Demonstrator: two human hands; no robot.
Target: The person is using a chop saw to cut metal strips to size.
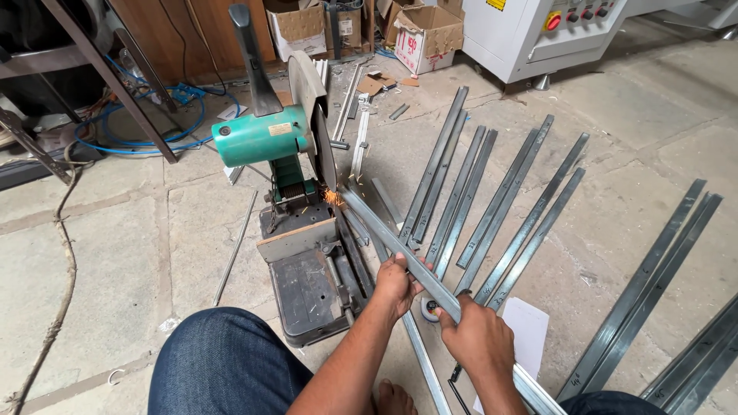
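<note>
Both hands grip the metal strip, its tip at the saw blade.

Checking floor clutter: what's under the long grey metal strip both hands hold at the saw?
Under the long grey metal strip held by the left hand and right hand: another grey strip on the stone floor, a small round object, white paper. Hands cover the rest.

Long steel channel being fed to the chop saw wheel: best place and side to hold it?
Probably the mid-length stretch of the steel channel, from above, well back from the sparks at the wheel. It lies long, narrow and slanted, so two spaced grips steady it. The left hand wraps it nearer the saw; the right hand clamps it further back, toward the person.
</note>
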